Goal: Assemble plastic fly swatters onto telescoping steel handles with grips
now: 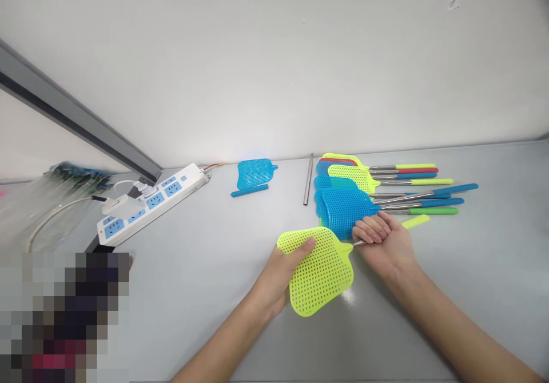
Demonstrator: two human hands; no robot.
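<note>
The stack of fly swatters [347,206] lies just beyond the right hand's [388,243] curled fingers. Spanning both hands is the lime-yellow fly swatter [321,280]: the left hand [277,277] pinches its perforated head, thumb on top, while the right fingers wrap the metal shaft [357,244]. It looks light; the head probably flexes, the shaft seems stiff and slippery, so the lime-yellow grip [416,221], past the right fingers, likely holds surest.

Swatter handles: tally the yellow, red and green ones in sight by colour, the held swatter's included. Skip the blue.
Yellow handles: 3, counting the one on the held yellow swatter
Red handle: 1
Green handle: 1
Total: 5
</note>
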